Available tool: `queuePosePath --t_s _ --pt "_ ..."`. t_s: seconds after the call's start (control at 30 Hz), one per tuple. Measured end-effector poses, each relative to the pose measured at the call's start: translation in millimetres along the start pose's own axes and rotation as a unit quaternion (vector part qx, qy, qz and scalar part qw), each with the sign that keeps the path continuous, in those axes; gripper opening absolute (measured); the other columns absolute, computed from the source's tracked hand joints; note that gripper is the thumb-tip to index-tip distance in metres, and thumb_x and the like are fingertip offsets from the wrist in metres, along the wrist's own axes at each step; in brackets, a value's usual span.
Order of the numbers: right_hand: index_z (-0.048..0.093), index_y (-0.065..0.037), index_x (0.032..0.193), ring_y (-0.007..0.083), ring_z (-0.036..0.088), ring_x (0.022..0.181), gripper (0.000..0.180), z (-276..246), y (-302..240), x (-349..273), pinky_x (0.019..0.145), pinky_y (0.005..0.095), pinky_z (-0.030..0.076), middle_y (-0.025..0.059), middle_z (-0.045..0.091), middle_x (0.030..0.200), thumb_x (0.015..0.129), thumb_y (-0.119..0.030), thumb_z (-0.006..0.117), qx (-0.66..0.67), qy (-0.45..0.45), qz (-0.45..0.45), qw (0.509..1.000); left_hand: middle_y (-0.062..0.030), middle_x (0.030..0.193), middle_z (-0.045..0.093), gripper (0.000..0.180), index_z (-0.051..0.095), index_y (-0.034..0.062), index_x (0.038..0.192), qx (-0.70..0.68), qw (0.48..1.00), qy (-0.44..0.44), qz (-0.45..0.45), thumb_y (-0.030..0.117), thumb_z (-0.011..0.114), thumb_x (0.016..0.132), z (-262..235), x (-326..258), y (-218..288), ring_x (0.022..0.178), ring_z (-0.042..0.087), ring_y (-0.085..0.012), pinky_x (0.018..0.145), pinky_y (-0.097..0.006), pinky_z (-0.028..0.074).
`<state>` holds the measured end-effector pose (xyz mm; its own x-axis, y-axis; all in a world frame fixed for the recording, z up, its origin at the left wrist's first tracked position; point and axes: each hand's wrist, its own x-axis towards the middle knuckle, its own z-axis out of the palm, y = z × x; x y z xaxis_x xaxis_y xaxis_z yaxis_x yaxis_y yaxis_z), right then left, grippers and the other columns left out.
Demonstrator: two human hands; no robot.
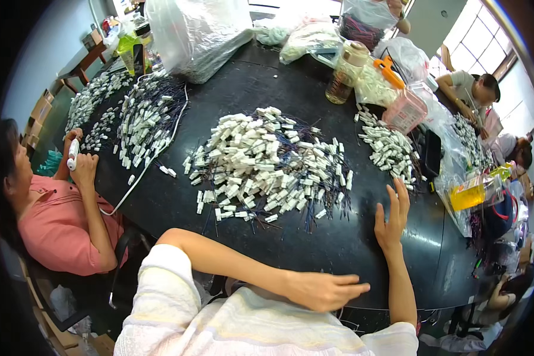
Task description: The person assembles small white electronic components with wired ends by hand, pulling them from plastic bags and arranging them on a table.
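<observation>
My left hand lies flat at the near edge of the black table, fingers pointing right, holding nothing. Further right, my right hand rests on the tabletop with its fingers spread upward and nothing in it. Just beyond both hands lies a large heap of small white connectors with dark wires. The right hand's fingertips are close to that heap's right edge and below a smaller pile of white connectors.
A person in a pink shirt sits at the left holding a white tool. Other people work at the far right. More connector piles, plastic bags, a jar, a pink basket and a yellow packet crowd the table.
</observation>
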<state>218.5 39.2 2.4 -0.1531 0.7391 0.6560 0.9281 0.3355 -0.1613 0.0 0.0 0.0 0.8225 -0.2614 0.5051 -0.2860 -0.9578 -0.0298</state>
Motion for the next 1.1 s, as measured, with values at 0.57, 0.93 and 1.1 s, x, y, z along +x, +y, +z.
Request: queuePosePath --t_s 0.57,0.93,1.1 --pt "0.053 0.002 0.101 0.0355 0.045 0.11 0.031 -8.7 19.8 -5.6 0.093 0.0404 0.035 0.0187 0.047 0.118 0.071 0.001 0.057 0.168 -0.028 0.08 0.982 -0.0215 0.109 0.054 0.025 0.058 -0.0089 0.094 0.025 0.977 0.041 -0.206 0.004 0.055 0.072 -17.5 -9.3 -38.1 0.113 0.048 -0.0343 0.095 -0.044 0.04" --pt "0.059 0.001 0.086 0.0302 0.059 0.084 0.016 -10.1 25.4 -15.6 0.075 0.0349 0.046 0.015 0.061 0.091 0.07 0.004 0.057 0.281 0.023 0.11 0.953 -0.0203 0.109 0.053 0.029 0.055 -0.0102 0.098 -0.087 0.98 0.082 -0.156 0.001 0.056 0.071 16.3 12.4 -33.7 0.111 0.048 -0.0359 0.094 -0.045 0.04" --pt "0.06 0.001 0.083 0.0288 0.059 0.083 0.014 -6.1 27.6 -16.0 0.074 0.0335 0.046 0.014 0.061 0.089 0.07 0.005 0.056 0.297 0.004 0.136 0.945 -0.0206 0.107 0.054 0.028 0.057 -0.0079 0.095 -0.101 0.957 0.125 -0.242 -0.003 0.058 0.067 5.0 8.3 -41.2 0.108 0.05 -0.0363 0.09 -0.042 0.044"
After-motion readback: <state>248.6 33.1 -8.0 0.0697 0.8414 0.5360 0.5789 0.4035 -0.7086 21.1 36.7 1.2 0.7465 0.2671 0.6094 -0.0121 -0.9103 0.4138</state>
